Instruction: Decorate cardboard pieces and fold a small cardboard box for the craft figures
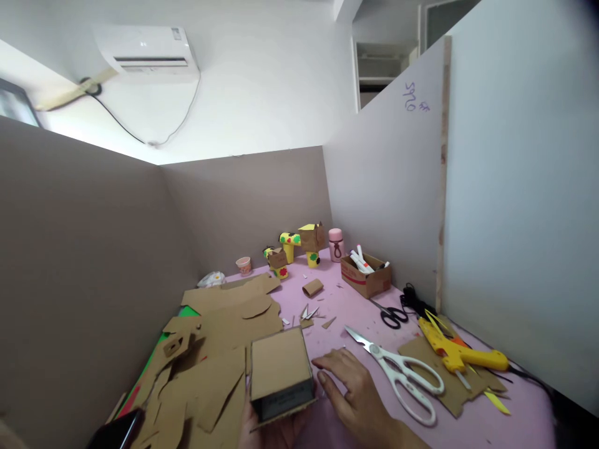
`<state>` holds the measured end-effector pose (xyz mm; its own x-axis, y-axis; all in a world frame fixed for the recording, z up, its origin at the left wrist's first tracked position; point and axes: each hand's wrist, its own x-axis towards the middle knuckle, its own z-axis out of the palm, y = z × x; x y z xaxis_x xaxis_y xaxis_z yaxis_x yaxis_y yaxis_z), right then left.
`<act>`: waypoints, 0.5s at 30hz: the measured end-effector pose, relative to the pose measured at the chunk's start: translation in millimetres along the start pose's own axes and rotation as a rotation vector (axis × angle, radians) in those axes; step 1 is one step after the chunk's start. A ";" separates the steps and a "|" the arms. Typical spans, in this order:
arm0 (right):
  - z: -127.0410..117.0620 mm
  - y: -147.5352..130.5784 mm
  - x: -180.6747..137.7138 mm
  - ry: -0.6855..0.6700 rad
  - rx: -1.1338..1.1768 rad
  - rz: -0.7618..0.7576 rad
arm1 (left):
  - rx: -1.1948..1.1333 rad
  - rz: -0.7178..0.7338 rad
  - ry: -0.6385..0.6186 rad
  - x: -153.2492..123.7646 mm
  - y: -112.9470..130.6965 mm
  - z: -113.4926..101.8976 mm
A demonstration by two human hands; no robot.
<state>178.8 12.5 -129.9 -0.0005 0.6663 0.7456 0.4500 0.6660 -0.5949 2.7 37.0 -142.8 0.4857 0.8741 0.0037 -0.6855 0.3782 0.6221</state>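
Note:
A small cardboard box [281, 362] with a dark front side stands out at the bottom centre, tilted a little. My left hand [276, 434] holds it from below, most of its fingers hidden under the box. To the right of the box is my right hand [349, 383], thumb and fingers apart, with the fingertips close to the box's right edge; whether they touch it I cannot tell. White-handled scissors [397, 368] lie blades open just right of that hand. Cut cardboard sheets [219, 330] cover the table on the left.
A yellow glue gun [461, 352] rests on cardboard at right, near black-handled scissors [393, 317]. Farther back are a box of markers [367, 280], a pink bottle [336, 245], yellow decorated cardboard figures [311, 240] and a paper cup [244, 265]. A phone [119, 430] lies lower left. Partitions enclose the pink table.

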 end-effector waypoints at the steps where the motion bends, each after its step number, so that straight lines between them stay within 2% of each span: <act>1: -1.2 1.1 0.6 0.036 0.008 0.027 | 0.002 0.017 0.015 0.0 -0.4 -1.2; 6: -17.4 16.0 6.1 0.305 0.054 0.285 | 0.022 0.111 0.101 -1.2 2.8 3.0; 8: -24.0 24.9 8.1 0.379 0.077 0.378 | 0.017 0.125 0.097 -1.6 6.6 6.1; 11: -28.2 35.1 9.0 0.408 0.100 0.452 | -0.028 0.147 0.057 -2.1 12.4 5.5; 15: -25.4 36.6 7.9 0.370 0.091 0.470 | -0.087 0.156 0.046 -2.7 15.9 1.3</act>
<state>218.0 33.6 -138.1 0.4977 0.7463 0.4420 0.2483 0.3656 -0.8970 -8.9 40.3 -131.9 0.3456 0.9366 0.0576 -0.7960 0.2602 0.5465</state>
